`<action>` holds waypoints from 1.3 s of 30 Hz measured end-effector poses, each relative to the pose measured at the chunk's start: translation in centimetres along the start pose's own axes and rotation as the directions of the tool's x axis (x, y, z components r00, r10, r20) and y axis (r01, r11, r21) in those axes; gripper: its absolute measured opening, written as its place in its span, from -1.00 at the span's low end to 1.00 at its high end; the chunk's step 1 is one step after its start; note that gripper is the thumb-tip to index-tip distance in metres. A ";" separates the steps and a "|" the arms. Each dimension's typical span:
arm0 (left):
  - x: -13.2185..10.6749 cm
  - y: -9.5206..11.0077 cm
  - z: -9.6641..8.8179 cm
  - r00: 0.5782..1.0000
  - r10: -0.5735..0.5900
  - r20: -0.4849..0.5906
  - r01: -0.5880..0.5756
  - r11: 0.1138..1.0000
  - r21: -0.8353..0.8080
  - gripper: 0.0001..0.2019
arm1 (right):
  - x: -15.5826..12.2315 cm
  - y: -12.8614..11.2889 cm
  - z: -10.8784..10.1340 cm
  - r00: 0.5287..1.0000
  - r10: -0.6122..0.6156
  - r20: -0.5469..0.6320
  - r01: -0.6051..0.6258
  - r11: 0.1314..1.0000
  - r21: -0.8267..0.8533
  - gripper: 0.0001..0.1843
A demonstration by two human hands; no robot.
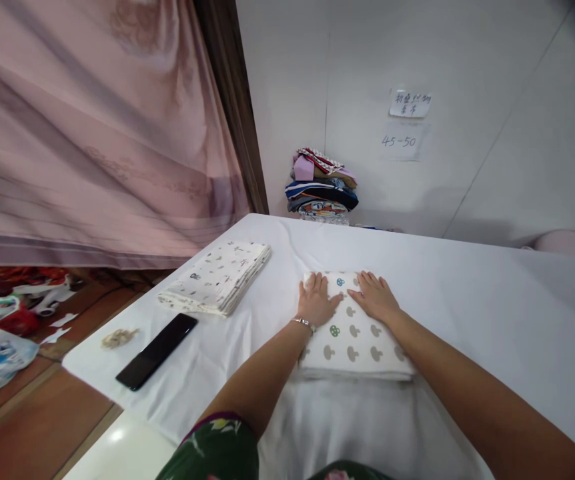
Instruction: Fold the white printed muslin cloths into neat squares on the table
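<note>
The left hand (316, 303) and right hand (376, 297) rest on the far part of the folded cloth (352, 340) on the table (482, 347), fingers extended and gripping nothing, apparently to flatten its layers, while the second cloth (222, 277) lies apart, likely for clearance.

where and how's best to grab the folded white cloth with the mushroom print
Probably by the near edge of the folded white mushroom-print cloth, from the wearer's side, pinching from above and below: it lies flat, and the left hand and right hand rest on its farther part, leaving that edge bare.
</note>
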State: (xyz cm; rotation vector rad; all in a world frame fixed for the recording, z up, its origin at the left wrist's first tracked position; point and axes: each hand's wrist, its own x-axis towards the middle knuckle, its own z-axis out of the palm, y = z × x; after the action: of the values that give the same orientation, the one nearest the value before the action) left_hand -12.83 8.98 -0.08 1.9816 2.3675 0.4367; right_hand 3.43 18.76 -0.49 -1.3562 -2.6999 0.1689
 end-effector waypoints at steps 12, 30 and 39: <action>-3.4 -0.2 -2.6 0.965 -0.228 0.132 0.248 0.956 -0.159 -0.30 | -6.5 0.9 -0.8 0.998 0.012 0.056 -0.024 0.974 0.224 -0.35; -10.6 -1.2 -4.3 0.837 -0.444 0.320 0.546 0.644 -0.536 -0.20 | -17.7 0.8 -3.3 0.915 0.265 0.305 -0.384 0.335 0.860 -0.19; -14.3 6.2 -3.7 0.809 -0.066 0.585 0.572 -0.142 -0.808 -0.46 | -15.2 8.6 -6.7 0.918 0.334 0.214 -0.320 0.306 0.897 -0.13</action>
State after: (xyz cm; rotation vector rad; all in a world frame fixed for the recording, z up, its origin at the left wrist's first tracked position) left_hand -4.87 -4.63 2.58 0.5153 1.2311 1.1742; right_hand 20.27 11.93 4.01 -1.3618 -1.5963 1.4602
